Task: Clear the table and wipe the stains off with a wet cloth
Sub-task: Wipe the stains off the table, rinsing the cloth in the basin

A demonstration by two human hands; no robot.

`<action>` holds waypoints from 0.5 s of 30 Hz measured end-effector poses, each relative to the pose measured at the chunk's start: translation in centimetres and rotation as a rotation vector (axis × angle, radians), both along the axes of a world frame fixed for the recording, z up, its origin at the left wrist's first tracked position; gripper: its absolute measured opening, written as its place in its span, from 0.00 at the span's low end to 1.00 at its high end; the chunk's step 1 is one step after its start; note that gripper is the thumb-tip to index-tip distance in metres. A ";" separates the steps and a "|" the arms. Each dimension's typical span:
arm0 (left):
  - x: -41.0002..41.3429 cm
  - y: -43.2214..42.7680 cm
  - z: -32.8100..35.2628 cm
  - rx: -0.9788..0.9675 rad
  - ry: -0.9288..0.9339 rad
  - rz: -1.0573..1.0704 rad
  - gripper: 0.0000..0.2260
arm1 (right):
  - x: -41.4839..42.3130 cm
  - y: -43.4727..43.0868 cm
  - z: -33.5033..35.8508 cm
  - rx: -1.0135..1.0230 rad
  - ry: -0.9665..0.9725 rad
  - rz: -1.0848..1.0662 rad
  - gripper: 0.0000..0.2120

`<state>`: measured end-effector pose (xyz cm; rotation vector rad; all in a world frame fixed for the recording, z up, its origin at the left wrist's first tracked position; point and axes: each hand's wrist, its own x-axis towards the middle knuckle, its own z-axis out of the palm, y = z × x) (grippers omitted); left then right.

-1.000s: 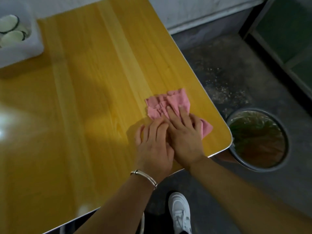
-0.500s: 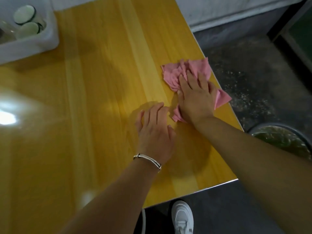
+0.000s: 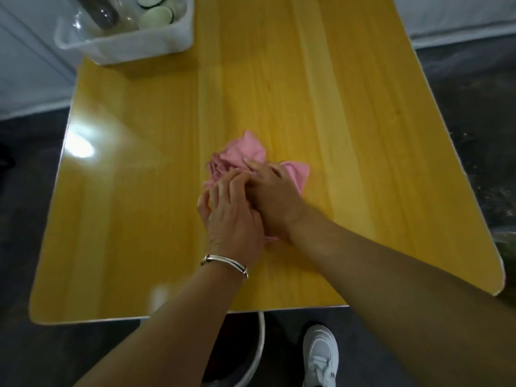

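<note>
Hands together on cloth point(image 3: 242, 155), approx mid-table. R hand point(image 3: 275, 199) lies flat, fingers straight, pressing cloth down. L hand point(image 3: 231, 216), w/ bracelet point(image 3: 224, 262) at wrist, touches R hand's side, fingers lightly bent over cloth's left part; can't tell if it grips. Cloth is pink and bunched, sticking out past fingertips on far side and to right of R hand. Table point(image 3: 363, 135) is yellow, glossy. Cloth is well apart from every edge, w/ wide stretches of top to left, right and far side. Near edge runs under both forearms; right edge slants away from a rounded near corner. Bin point(image 3: 156, 43) w/ jars sits at far-left corner, well apart from cloth. Shoe point(image 3: 319, 356) on floor below near edge.
</note>
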<state>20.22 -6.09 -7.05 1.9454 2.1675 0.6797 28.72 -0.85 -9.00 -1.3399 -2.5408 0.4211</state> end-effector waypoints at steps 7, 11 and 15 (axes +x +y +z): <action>-8.0 -8.1 0.9 -0.111 -0.011 0.103 0.19 | -6.5 -9.6 0.1 -0.020 0.076 0.142 0.15; -11.6 -12.9 2.7 -0.202 -0.101 0.033 0.26 | -9.8 -13.8 1.3 -0.149 0.085 0.226 0.18; -14.7 -16.8 3.6 -0.216 -0.267 -0.018 0.23 | -11.9 -17.1 3.2 -0.182 0.181 0.171 0.17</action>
